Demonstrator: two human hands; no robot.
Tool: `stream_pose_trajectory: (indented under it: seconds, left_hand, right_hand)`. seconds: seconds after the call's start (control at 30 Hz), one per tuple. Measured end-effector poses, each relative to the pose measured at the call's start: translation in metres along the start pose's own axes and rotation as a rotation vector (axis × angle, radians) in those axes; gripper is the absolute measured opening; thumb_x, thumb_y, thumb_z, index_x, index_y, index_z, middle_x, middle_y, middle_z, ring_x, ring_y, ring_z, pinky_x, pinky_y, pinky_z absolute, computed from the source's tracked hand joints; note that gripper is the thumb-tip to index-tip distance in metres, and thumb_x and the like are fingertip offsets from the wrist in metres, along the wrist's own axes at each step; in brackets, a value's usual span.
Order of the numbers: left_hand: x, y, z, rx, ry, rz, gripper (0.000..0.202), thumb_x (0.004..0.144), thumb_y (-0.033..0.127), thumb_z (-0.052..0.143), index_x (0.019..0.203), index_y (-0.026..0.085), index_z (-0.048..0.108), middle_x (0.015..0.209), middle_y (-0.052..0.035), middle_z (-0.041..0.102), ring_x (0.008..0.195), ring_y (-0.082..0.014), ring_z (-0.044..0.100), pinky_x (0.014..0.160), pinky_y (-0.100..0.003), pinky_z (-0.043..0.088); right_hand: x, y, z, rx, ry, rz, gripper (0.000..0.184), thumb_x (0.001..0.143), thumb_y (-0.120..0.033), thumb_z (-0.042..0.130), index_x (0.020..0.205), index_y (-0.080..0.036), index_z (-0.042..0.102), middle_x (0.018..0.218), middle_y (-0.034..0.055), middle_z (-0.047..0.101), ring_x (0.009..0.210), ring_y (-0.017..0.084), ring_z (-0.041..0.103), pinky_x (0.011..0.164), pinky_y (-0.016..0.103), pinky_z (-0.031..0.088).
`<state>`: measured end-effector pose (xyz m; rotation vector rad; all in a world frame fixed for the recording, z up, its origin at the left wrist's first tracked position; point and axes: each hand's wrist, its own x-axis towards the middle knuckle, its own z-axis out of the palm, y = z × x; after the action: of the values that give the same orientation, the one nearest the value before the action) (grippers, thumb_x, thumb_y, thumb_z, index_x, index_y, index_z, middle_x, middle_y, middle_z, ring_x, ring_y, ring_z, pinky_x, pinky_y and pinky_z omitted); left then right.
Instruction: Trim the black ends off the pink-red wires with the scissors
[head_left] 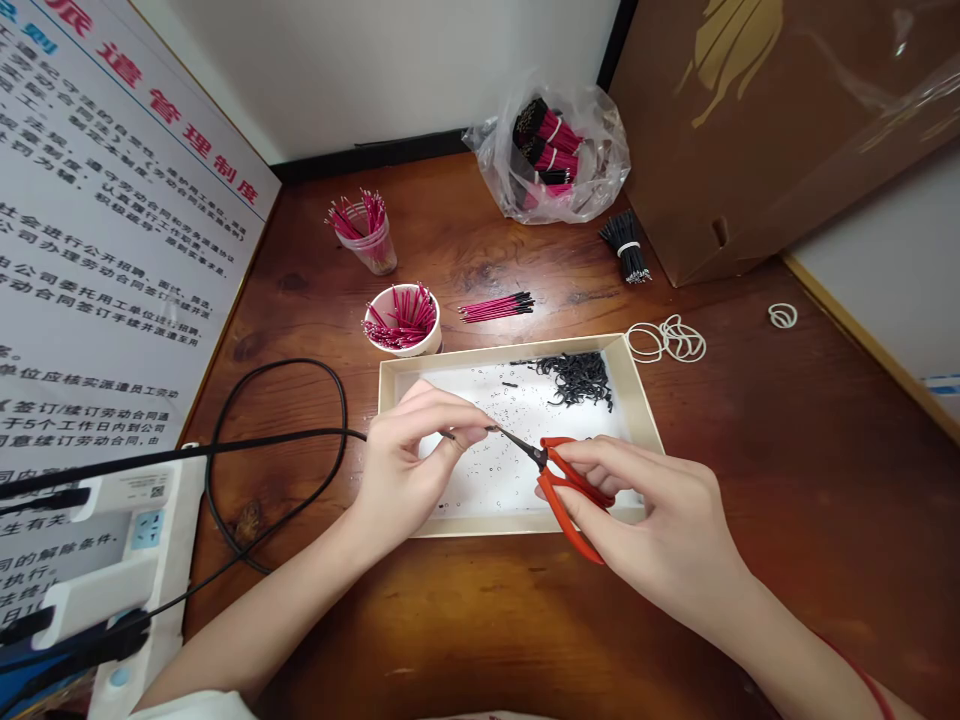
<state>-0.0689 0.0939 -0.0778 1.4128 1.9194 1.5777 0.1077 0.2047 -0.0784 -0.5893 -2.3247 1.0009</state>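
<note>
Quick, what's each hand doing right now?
Left hand: pinching a small dark wire end, barely visible.
Right hand: closed on the red-handled scissors.

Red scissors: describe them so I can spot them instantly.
On the wooden desk, find the shallow cardboard tray. Above its near edge, the right hand holds scissors with red handles, dark blades pointing at the left hand. No other tool here has red handles.

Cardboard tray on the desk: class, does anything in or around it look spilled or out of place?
Tiny dark specks lie scattered across the white lining of the tray, around the red-handled scissors in the right hand, apart from the heap of curly black pieces at the back. Strewn so loosely, they look spilled.
</note>
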Motion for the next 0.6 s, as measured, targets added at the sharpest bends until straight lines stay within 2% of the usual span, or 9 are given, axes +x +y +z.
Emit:
stream_pose_trajectory:
  seconds: [0.6]
  left_hand:
    - [-0.0001, 0.0002, -0.0003, 0.006, -0.012, 0.011, 0.019, 0.086, 0.006, 0.068, 0.084, 0.023, 0.077, 0.077, -0.0002, 0.077, 0.072, -0.0147, 0.066, 0.066, -0.029, 0.048]
  right_hand:
    - [0.0006, -0.0023, -0.0007, -0.002, -0.013, 0.044, 0.006, 0.081, -0.016, 0.067, 0.082, -0.021, 0.064, 0.063, -0.0028, 0.064, 0.050, 0.010, 0.054, 0.048, 0.023, 0.051]
